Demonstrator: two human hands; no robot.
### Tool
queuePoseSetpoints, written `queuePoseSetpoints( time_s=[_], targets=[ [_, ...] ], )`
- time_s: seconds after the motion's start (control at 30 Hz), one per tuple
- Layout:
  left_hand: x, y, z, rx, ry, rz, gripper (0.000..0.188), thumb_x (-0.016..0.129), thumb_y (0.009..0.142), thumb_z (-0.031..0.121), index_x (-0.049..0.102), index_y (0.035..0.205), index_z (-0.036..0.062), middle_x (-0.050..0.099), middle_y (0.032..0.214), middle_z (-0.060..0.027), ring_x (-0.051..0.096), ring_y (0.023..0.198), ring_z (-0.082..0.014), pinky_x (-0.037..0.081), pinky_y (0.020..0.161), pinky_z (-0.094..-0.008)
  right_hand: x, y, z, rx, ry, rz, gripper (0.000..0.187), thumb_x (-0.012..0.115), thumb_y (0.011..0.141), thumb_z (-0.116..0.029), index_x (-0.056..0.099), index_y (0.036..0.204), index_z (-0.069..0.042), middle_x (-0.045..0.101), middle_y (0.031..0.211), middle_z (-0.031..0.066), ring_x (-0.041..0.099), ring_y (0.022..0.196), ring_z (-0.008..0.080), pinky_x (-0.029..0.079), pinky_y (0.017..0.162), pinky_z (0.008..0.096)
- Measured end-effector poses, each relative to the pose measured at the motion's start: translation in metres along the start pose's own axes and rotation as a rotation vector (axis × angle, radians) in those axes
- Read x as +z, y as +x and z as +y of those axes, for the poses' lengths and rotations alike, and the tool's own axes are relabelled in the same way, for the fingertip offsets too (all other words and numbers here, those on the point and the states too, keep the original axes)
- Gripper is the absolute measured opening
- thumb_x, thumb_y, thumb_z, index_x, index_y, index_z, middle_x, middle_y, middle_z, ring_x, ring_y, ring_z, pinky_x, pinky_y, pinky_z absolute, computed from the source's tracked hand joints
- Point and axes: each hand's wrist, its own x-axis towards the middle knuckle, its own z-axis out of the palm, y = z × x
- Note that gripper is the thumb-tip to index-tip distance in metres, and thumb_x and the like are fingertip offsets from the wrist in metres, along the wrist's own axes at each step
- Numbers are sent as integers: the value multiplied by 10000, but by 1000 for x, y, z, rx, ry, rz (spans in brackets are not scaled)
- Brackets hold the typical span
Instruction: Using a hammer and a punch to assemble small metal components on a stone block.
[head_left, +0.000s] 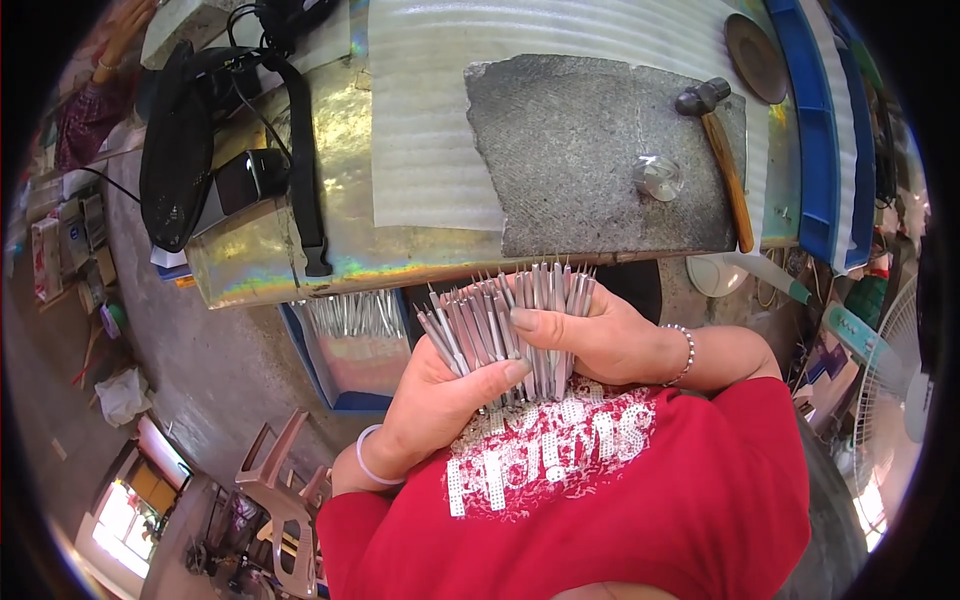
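Note:
In front of my chest, both hands grip a thick bundle of slim pointed metal rods (482, 325), silvery grey, with their tips toward the table. My left hand (425, 405) is closed round the left part, its thumb lying across the rods' lower ends. My right hand (618, 342) wraps the right part, thumb pressed over the front. The fingers behind the bundle are hidden. Below the table edge, to the left of the bundle, many similar silvery rods (350, 313) lie in a blue-edged tray (362, 402).
On the table rest a grey stone slab (570, 140), a wooden-handled hammer (728, 170), a clear glass-like object (658, 177), a round brown dish (755, 58) and a black bag (180, 150). A blue rack (815, 120) stands right. A plastic chair (275, 470) and a fan (885, 390) flank me.

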Motion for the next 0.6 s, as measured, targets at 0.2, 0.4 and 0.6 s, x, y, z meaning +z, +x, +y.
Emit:
queuePoseSetpoints(
  time_s=[0.2,0.4,0.6],
  targets=[
    [-4,3,2,4,-4,-27,474,603,840,-10,446,1287,12,576,1155,-42,540,1046,-114,427,910,-282,-3,3,2,27,39,27,315,543,940,-204,528,1214,-51,605,1089,19,552,982,85,464,842,265],
    [-7,2,5,-36,-80,-34,492,593,852,4,418,1312,16,563,1171,-50,540,1052,-122,428,915,-288,2,7,-4,18,55,-21,317,524,946,-182,510,1231,-44,591,1125,39,552,1027,106,462,877,276],
    [-12,-1,5,-36,-145,-51,497,586,865,35,394,1322,10,552,1182,-60,537,1066,-136,416,945,-307,5,7,-4,44,60,-25,334,522,944,-163,482,1253,-43,576,1159,52,555,1045,125,465,894,291]
  ],
)
